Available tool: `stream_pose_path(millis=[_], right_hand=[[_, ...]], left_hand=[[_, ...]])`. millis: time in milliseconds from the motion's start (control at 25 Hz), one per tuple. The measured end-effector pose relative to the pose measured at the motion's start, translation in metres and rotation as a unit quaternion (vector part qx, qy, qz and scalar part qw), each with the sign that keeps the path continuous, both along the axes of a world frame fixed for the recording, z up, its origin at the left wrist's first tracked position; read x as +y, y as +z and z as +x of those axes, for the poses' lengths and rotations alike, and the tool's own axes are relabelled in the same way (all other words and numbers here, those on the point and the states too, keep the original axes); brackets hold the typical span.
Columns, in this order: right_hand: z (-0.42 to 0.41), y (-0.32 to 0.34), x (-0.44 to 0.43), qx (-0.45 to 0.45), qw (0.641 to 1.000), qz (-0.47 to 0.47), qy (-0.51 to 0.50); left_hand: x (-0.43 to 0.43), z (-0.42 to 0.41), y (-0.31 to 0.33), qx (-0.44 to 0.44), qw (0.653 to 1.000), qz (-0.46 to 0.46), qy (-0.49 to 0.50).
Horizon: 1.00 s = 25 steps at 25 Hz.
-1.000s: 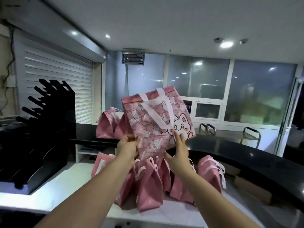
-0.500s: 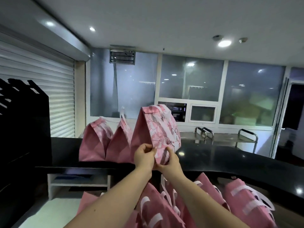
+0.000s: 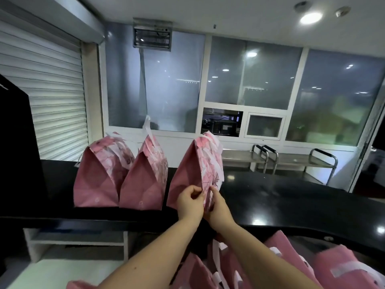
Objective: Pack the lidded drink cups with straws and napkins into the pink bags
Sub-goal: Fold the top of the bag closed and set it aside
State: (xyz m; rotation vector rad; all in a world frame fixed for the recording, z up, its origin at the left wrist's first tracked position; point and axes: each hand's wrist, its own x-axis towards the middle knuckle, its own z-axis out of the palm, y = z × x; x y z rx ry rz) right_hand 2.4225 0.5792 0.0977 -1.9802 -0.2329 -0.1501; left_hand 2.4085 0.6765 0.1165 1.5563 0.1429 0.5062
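The pink bag (image 3: 187, 178) was pinched at its lower front edge by the curled fingers (image 3: 196, 190) of the left hand (image 3: 189, 203) and the right hand (image 3: 219, 207), the two hands touching. It stood upright on the black tabletop (image 3: 291, 197), just right of a second bag (image 3: 143, 180) and a third bag (image 3: 98, 178). More pink bags (image 3: 333, 268) lay lower down in the foreground.

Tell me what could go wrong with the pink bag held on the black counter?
The held bag stands near the front edge of the black counter, pinched low by the left hand and right hand; released carelessly, it might tip toward the bags below. It stands close beside the middle bag, so a nudge could topple that.
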Motion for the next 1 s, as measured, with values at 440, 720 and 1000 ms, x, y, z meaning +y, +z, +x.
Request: stream_pose_path(millis=[440, 720, 1000], right_hand=[[0.112, -0.005, -0.031, 0.057, 0.992, -0.107, 0.023], [0.124, 0.013, -0.016, 0.007, 0.990, -0.140, -0.030], [0.120, -0.013, -0.028, 0.025, 0.983, -0.184, -0.010]], left_hand=[[0.034, 0.073, -0.010, -0.084, 0.940, 0.315, 0.100], [0.041, 0.104, -0.017, 0.040, 0.967, 0.238, 0.087], [0.056, 0.095, -0.049, 0.092, 0.950, 0.287, 0.078]])
